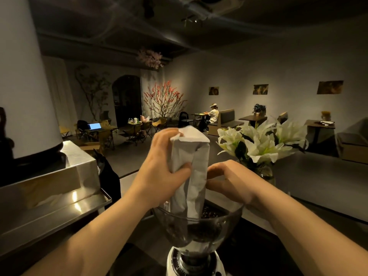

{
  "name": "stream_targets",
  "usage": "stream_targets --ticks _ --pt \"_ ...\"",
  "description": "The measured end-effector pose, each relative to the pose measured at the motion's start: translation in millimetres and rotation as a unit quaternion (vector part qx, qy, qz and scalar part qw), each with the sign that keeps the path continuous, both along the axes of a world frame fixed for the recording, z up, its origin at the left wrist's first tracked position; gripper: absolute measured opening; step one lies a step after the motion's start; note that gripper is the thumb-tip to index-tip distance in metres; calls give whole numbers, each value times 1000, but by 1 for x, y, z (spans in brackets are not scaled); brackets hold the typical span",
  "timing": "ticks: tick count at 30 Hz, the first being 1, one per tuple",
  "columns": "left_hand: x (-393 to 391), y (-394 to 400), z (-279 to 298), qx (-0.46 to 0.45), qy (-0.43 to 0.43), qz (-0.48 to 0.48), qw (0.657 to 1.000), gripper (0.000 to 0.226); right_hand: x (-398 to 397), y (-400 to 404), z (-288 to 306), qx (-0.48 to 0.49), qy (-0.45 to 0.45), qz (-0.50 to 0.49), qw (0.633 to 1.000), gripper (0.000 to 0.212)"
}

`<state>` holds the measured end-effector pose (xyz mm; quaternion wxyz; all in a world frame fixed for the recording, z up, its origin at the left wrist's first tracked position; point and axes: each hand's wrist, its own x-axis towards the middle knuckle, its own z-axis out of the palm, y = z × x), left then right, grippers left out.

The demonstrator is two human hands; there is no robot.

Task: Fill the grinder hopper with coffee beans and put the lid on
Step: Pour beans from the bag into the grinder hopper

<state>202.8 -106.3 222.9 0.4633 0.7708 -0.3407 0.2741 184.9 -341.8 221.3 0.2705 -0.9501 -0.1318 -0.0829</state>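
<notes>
I have a white paper bag (189, 172) turned upside down, its mouth pushed into the clear hopper (199, 224) near the middle of my view. My left hand (161, 166) grips the bag high up: the fingers wrap its upturned base and the thumb presses into the front crease. My right hand (227, 176) sits at the bag's right edge, lower down, with thumb and fingers curled toward the paper in a narrow grip; I cannot tell whether they actually pinch it. Dark beans (209, 213) lie inside the hopper, heaped beside and behind the bag's mouth, with more showing through the clear wall lower down. The hopper narrows into the grinder (191, 263), a white body with a numbered dial collar at the near edge. I see no lid on the hopper.

To the left stands a steel machine (59, 188) with a shiny flat top and a raised rail. On the worktop (318, 186) to the right, just beyond my right hand, a glass vase (266, 172) holds white lilies (262, 144). Far off, the dim room has small tables, an open laptop (95, 126) at the left, a red-flowered tree (165, 100) in the middle, and a person (213, 115) seated at a table by the right wall.
</notes>
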Motion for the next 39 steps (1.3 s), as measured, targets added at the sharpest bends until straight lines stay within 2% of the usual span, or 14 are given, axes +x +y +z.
stream_targets --ticks 2,5,9,12,16,20,30,35,37,39 --pt "0 2 -2 -42 -28 3 999 71 -2 0 1 27 -8 3 1000 29" --pt "-3 5 -1 -27 -7 -15 1000 70 -12 3 3 67 -72 -14 995 29" --pt "-7 10 2 -58 -111 -31 992 68 -34 5 5 86 -154 -56 983 23" --pt "-11 14 6 -112 -167 -23 979 66 -55 6 5 111 -175 -60 977 27" --pt "-12 18 20 -210 -230 37 949 66 -80 11 3 121 -188 -77 972 27" --pt "-6 20 8 -146 -188 -10 971 70 -96 18 -3 98 -179 -93 975 30" --pt "-20 25 3 -186 -165 -30 968 63 -121 30 -4 115 -185 -116 969 27" --pt "-60 31 19 -270 -223 20 936 64 -129 40 -9 228 -196 -119 946 17" --pt "-63 37 13 -326 -198 15 924 69 -128 49 -7 331 -125 -117 928 33" --pt "-70 36 4 -392 -127 6 911 82 -129 58 -1 417 -24 -101 903 56"
